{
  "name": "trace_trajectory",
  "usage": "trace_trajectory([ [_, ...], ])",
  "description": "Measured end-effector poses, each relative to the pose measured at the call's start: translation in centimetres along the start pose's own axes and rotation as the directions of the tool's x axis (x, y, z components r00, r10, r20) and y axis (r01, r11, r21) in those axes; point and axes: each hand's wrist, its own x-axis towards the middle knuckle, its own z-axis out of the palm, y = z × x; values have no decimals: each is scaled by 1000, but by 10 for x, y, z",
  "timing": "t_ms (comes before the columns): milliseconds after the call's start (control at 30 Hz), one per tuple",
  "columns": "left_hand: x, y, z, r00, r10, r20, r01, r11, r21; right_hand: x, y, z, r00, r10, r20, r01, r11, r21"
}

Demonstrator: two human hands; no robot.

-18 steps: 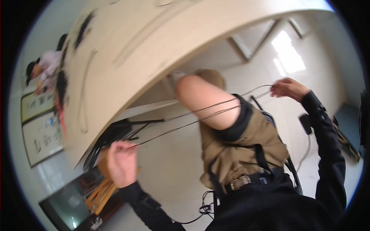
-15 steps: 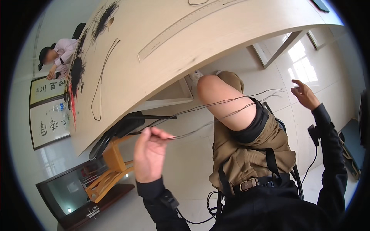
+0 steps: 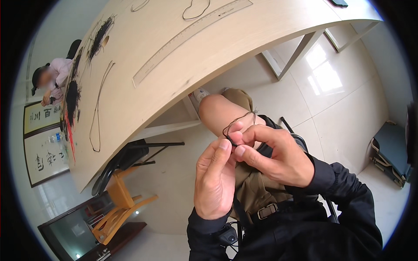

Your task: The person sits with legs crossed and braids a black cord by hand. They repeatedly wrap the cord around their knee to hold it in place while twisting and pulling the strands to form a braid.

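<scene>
Above my lap, both hands meet at a thin dark cord (image 3: 230,140), whose strands look twisted or knotted at the fingertips. My left hand (image 3: 215,182) is closed, its thumb and finger pinching the cord. Facing it from the right, my right hand (image 3: 281,154) is closed too, with thumb and forefinger on the same spot. A slack loop of the cord rises past the fingers and trails over my bare knee. Exactly how the strands cross is hidden by the fingertips.
On the pale curved table (image 3: 174,82) lie a clear ruler (image 3: 187,41), a long cord loop (image 3: 96,111), smaller cord pieces and black thread bundles (image 3: 101,37). A person (image 3: 56,74) sits at the far left. Chairs (image 3: 124,198) stand below the table's left end.
My right hand has come in from far right to meet the left, which moved right and up. The cord strands, stretched out before, are now gathered between both hands. The view has shifted slightly.
</scene>
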Motion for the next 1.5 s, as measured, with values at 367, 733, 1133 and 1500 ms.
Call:
trace_trajectory([
  [367, 1, -6, -5, 999, 44, -30, -44, 999, 5, -5, -8, -6, 980, 199, -7, -198, 976, 87],
  [733, 5, -8, -17, 992, 123, -36, -118, 987, 105, 1, 16, 3, 998, 1, -57, 5, 996, 90],
  [1133, 15, -24, 34, 984, 156, 82, -174, 926, 335, 0, 47, 6, 945, -58, -322, 172, 924, 341],
  [1500, 31, -32, 56, 993, 116, -14, -108, 954, 279, -26, 33, -36, 960, 33, -279, 87, 910, 406],
])
